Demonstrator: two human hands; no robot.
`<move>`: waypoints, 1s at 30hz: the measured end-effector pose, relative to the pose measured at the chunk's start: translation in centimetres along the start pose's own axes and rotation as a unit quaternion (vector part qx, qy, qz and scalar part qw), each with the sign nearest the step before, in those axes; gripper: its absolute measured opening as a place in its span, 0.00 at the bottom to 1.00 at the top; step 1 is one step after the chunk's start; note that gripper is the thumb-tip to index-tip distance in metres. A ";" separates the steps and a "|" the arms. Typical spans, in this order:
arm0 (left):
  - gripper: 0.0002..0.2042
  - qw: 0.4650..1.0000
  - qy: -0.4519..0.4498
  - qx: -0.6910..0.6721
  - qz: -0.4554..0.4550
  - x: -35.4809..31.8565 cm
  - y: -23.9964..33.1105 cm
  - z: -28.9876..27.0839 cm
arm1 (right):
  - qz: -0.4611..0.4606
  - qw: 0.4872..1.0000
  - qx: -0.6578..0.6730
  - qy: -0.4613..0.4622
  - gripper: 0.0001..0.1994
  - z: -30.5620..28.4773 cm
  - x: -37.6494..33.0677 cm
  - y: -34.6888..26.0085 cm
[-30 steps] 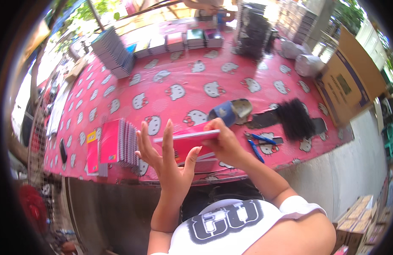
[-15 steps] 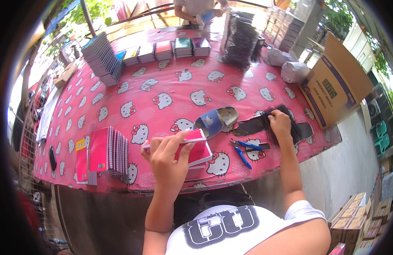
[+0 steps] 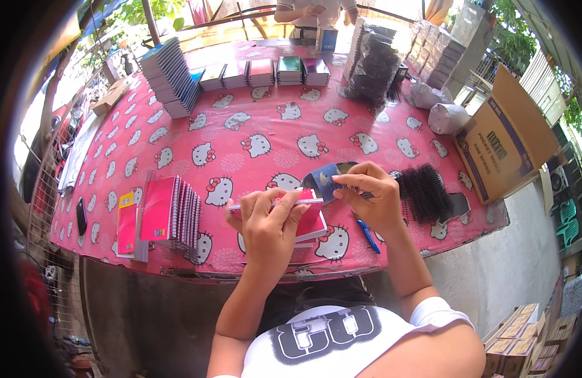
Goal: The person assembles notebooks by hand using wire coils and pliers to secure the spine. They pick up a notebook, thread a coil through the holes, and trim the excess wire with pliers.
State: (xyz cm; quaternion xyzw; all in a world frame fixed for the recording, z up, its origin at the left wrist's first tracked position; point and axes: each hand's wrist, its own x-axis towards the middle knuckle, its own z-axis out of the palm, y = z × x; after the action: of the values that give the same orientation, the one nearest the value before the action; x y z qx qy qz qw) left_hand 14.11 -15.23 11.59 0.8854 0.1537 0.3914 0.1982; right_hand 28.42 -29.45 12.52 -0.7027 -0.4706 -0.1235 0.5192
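My left hand (image 3: pixel 270 230) is closed on a pink notebook (image 3: pixel 308 196), tilted with its edge upward. Beneath it lie more pink notebooks (image 3: pixel 313 228). Close to that edge, my right hand (image 3: pixel 376 195) pinches what looks like a thin black binding coil, mostly hidden by the fingers. A blue slipper (image 3: pixel 322 180) lies just behind the hands, partly covered. To the right of my right hand is a pile of black spiral coils (image 3: pixel 426 194). Blue-handled pliers (image 3: pixel 367 237) lie below my right hand, partly hidden by it.
Spiral-bound pink notebooks (image 3: pixel 171 211) stand at the left, with a phone (image 3: pixel 81 216) farther left. Notebook stacks (image 3: pixel 262 72) line the table's far side, near a tall stack (image 3: pixel 170 79). An open carton (image 3: pixel 498 142) stands at the right. Across the table is another person (image 3: pixel 310 16).
My right hand has left the coil pile and moved left to the notebook, fingers pinched. My left hand still holds the notebook. The person opposite has set down a blue item.
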 end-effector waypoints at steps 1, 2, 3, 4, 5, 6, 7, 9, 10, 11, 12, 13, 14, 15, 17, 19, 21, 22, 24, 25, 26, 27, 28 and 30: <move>0.12 1.000 0.005 -0.004 -0.001 -0.1 0.0 0.1 | -0.004 1.000 0.004 -0.016 0.14 0.0 0.2 0.0; 0.11 1.000 0.010 -0.009 -0.002 -0.1 -0.1 0.3 | 0.007 0.998 0.032 -0.050 0.13 0.0 0.3 -0.3; 0.11 1.000 0.015 -0.013 -0.002 -0.1 -0.2 0.4 | 0.019 0.995 0.061 -0.083 0.12 -0.1 0.4 -0.6; 0.11 1.000 0.010 -0.024 -0.008 0.0 -0.2 0.3 | 0.030 0.989 0.089 -0.115 0.11 -0.1 0.5 -0.8; 0.11 0.999 0.006 -0.035 -0.014 0.0 -0.2 0.3 | 0.033 0.983 0.098 -0.153 0.11 -0.3 0.8 -0.4; 0.11 0.999 0.002 -0.045 -0.022 0.0 -0.1 0.2 | 0.036 0.975 0.106 -0.192 0.11 -0.5 1.3 0.2; 0.12 0.999 0.015 -0.049 -0.014 0.0 -0.1 0.4 | 0.039 0.965 0.115 -0.231 0.12 -0.6 1.7 0.3; 0.13 0.998 0.043 -0.056 0.001 -0.1 -0.3 0.9 | 0.196 0.933 0.161 -0.255 0.10 -1.0 2.3 -1.2; 0.13 0.999 0.043 -0.029 0.015 -0.2 -0.4 0.9 | 0.273 0.906 0.182 -0.266 0.10 -0.9 2.6 -1.9; 0.14 0.999 0.044 -0.002 0.030 -0.4 -0.6 0.9 | 0.185 0.950 0.119 -0.222 0.09 -0.5 2.4 -2.0; 0.14 0.998 0.043 0.024 0.045 -0.5 -0.7 0.9 | 0.094 0.979 0.055 -0.173 0.08 0.1 1.8 -1.9; 0.16 0.998 0.038 0.012 0.048 -0.5 -0.8 0.8 | 0.001 0.993 -0.009 -0.121 0.08 0.5 1.4 -1.8; 0.18 0.998 0.032 0.000 0.052 -0.5 -0.9 0.8 | -0.009 0.990 -0.018 -0.140 0.09 0.5 1.1 -1.6; 0.21 0.998 0.026 -0.012 0.054 -0.6 -1.0 0.7 | -0.018 0.987 -0.027 -0.160 0.10 0.4 1.1 -1.7; 0.20 0.999 0.016 -0.007 0.050 -0.6 -1.0 0.4 | -0.038 0.983 -0.045 -0.175 0.12 0.5 1.3 -2.5; 0.20 0.999 0.010 -0.009 0.045 -0.7 -1.0 0.4 | -0.035 0.983 -0.066 -0.166 0.12 0.8 1.1 -2.4; 0.21 0.999 0.010 -0.014 0.035 -0.8 -1.2 0.6 | -0.022 0.984 -0.068 -0.163 0.12 1.1 1.2 -2.7; 0.20 0.999 0.012 -0.004 0.042 -0.8 -1.2 0.5 | -0.011 0.984 -0.061 -0.165 0.12 1.1 1.4 -3.2; 0.20 0.998 0.016 0.016 0.056 -0.6 -1.0 0.1 | -0.015 0.986 -0.061 -0.152 0.10 1.3 1.4 -3.4; 0.20 0.999 0.020 0.010 0.041 -0.5 -0.8 0.1 | -0.032 0.988 -0.069 -0.137 0.09 1.4 1.3 -3.0; 0.20 0.999 0.025 0.004 0.026 -0.4 -0.5 0.2 | -0.048 0.988 -0.077 -0.122 0.07 1.5 1.1 -2.7; 0.20 1.000 0.029 0.001 0.010 -0.3 -0.5 0.2 | -0.034 0.986 -0.056 -0.152 0.07 1.6 1.2 -2.7; 0.19 1.000 0.029 -0.008 0.005 -0.2 -0.4 0.0 | -0.024 0.988 -0.058 -0.140 0.06 1.8 1.3 -3.0; 0.17 0.999 0.027 -0.027 -0.003 -0.1 -0.4 -0.2 | -0.004 0.991 -0.062 -0.115 0.06 1.9 1.5 -4.0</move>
State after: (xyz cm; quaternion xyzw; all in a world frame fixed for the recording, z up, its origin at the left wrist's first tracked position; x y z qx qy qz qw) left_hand 13.85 -14.87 11.45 0.8682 0.1511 0.4186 0.2193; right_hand 25.46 -26.96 15.19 -0.7414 -0.5212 -0.0728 0.4165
